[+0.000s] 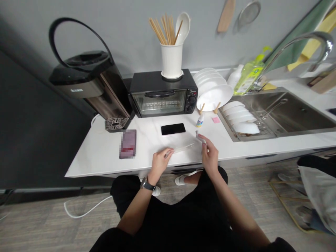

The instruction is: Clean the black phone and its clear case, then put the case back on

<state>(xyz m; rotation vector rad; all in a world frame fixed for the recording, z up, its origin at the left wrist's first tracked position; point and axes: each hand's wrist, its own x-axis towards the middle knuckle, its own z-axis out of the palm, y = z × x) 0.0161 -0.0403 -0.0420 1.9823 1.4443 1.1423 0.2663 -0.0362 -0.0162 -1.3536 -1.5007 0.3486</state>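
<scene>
My left hand (159, 161) rests on the white counter (105, 150) with its fingers pinched on the near end of a thin clear strip (183, 148) that lies flat on the counter. My right hand (209, 154) is closed around a small whitish object (200, 137) whose tip sticks out above the fingers; I cannot make out what it is. A black phone (173, 128) lies face up just beyond both hands. A small white dropper bottle (200, 121) and a pink sticky note (216, 119) stand further back right.
A black toaster oven (162, 94) carries a white utensil holder (172, 59). A black water dispenser (89, 84) stands at the left, a blurred dark packet (128, 143) in front. White plates (214, 92) lean in a rack; bowls (243, 117) sit in the steel sink (288, 115).
</scene>
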